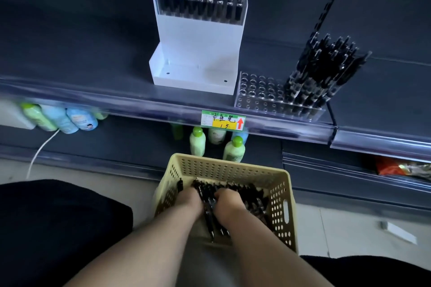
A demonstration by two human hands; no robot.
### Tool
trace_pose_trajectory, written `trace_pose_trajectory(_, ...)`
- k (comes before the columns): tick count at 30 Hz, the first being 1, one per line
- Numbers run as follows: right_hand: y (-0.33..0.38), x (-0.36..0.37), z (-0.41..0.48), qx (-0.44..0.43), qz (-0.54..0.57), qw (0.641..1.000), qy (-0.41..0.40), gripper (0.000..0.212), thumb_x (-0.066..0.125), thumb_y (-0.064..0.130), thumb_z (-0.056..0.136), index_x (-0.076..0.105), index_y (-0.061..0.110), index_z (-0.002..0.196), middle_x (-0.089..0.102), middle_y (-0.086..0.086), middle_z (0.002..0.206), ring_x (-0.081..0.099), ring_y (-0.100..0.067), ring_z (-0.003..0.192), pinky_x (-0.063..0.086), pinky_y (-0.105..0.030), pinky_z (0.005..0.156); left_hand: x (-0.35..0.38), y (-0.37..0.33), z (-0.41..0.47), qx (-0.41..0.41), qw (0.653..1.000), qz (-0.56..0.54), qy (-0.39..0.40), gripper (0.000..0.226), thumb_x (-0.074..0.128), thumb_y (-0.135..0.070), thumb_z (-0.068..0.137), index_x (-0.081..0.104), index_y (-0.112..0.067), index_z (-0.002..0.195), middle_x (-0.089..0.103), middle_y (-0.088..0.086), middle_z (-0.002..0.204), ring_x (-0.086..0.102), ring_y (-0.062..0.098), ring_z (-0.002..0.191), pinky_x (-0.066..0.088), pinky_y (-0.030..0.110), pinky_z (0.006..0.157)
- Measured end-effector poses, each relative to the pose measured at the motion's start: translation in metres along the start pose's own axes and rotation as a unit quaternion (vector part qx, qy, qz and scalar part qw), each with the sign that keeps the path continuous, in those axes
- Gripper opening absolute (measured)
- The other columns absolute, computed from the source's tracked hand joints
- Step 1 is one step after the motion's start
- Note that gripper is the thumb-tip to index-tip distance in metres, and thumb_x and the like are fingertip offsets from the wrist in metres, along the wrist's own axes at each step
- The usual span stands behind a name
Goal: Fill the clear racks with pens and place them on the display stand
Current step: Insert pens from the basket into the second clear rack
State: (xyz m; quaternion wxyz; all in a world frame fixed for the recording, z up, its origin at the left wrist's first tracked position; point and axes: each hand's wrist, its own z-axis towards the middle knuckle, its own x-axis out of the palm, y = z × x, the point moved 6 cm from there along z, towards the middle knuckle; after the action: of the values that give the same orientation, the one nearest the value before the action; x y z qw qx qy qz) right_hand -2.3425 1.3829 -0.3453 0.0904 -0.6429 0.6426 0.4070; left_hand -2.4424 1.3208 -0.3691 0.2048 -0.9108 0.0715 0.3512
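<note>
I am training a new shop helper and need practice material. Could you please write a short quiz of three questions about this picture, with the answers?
1. True or false: every hole of the clear rack on the shelf holds a pen.
2. Where are the left hand and the right hand? A. On the clear rack. B. In the yellow basket, gripping loose pens. C. In a cardboard box.
3. Fill in: the arrow on the price label is ____.
Key: 1 false, its left holes are empty; 2 B; 3 red.
</note>
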Motion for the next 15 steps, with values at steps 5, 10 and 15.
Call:
trace_pose_trajectory(5,-0.004,0.012,0.016,0.044,0.029,0.999,-0.002,0.035,0.04,0.004,0.092,0.056,0.002,0.122,0.056,-0.016,0.126,0.052,-0.029,0.118,0.042,-0.021,0.088,0.006,-0.005,0.006,-0.038,0.998,-0.045,-0.011,0.031,0.043,-0.019,0.097,0.059,-0.004,0.118,0.059,0.015,0.126,0.055,0.031,0.117,0.043,0.031,0.093)
trace_pose_trajectory(10,-0.004,0.015,0.024,0.058,0.037,0.998,-0.003,0.034,0.042,0.009,0.09,0.055,0.004,0.12,0.054,-0.015,0.126,0.052,-0.031,0.116,0.043,-0.031,0.094,0.018,-0.003,0.008,-0.062,0.992,-0.105,0.026,0.034,0.049,-0.024,0.096,0.058,-0.004,0.122,0.057,0.015,0.128,0.053,0.03,0.119,0.04,0.029,0.094)
trace_pose_trajectory(15,-0.008,0.017,0.024,0.049,0.021,0.998,0.023,0.031,0.049,0.019,0.091,0.056,0.006,0.118,0.057,-0.015,0.123,0.054,-0.029,0.114,0.044,-0.031,0.091,0.023,0.002,0.011,-0.018,0.986,-0.153,0.063,0.036,0.061,-0.027,0.09,0.061,-0.01,0.121,0.063,0.014,0.12,0.058,0.029,0.11,0.046,0.03,0.092)
